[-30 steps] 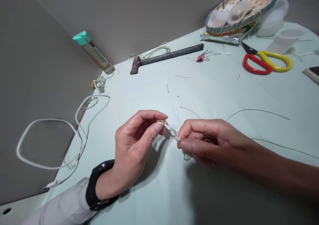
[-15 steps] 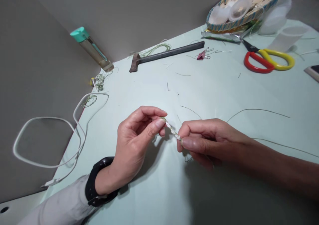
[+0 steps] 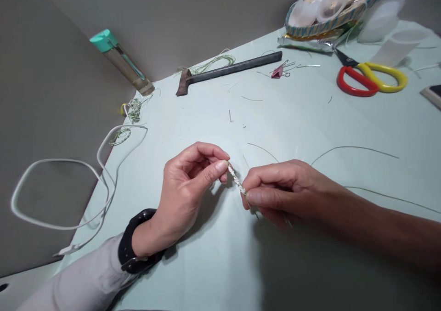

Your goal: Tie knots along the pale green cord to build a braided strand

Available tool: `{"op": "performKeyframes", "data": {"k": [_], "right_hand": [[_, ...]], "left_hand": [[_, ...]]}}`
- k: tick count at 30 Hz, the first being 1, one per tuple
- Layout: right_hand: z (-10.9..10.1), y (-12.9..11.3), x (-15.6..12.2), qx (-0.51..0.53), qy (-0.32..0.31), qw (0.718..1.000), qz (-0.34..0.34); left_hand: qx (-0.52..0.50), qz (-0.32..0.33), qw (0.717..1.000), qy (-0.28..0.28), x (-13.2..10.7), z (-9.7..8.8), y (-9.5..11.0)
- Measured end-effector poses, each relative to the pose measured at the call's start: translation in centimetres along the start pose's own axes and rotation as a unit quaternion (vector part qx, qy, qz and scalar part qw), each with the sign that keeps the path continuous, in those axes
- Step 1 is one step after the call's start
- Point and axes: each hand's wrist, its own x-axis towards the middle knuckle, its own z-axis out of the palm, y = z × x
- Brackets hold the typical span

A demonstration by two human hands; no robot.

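Note:
A short braided strand (image 3: 236, 179), pale with green flecks, is stretched between my two hands just above the pale green table (image 3: 213, 265). My left hand (image 3: 186, 191), with a black watch at the wrist, pinches its upper left end between thumb and forefinger. My right hand (image 3: 279, 191) pinches the lower right end the same way. A thin loose tail hangs below my right fingers. Long thin strands (image 3: 354, 148) trail across the table to the right.
A dark hammer (image 3: 227, 70) lies at the back, with a pink binder clip (image 3: 277, 72) beside it. Red and yellow scissors (image 3: 372, 76) and a woven basket (image 3: 334, 5) holding plastic lids sit at the far right. A white cable (image 3: 99, 164) loops off the left edge near a teal-capped bottle (image 3: 120, 60).
My two hands have drawn closer together, so less of the braided strand shows between them. The view has shifted slightly.

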Motion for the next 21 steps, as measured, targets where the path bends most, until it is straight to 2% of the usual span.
{"op": "performKeyframes", "data": {"k": [8, 10, 13, 18, 21], "right_hand": [[0.6, -0.3, -0.1, 0.028, -0.004, 0.999, -0.016], [0.5, -0.1, 0.1, 0.05, 0.006, 0.999, -0.013], [0.3, 0.3, 0.4, 0.087, 0.026, 0.995, -0.045], [0.0, 0.7, 0.2, 0.117, 0.038, 0.99, -0.075], [0.0, 0.8, 0.0, 0.128, 0.038, 0.988, -0.082]], "left_hand": [[-0.057, -0.021, 0.998, -0.014, 0.0, 0.3, -0.1], [-0.076, -0.026, 0.997, -0.009, -0.1, 0.3, -0.2], [-0.088, -0.041, 0.995, -0.011, -0.2, 0.4, -0.3], [-0.094, -0.071, 0.991, -0.07, -0.4, 0.5, -0.6], [-0.092, -0.075, 0.989, -0.085, -0.6, 0.4, -0.6]]}}
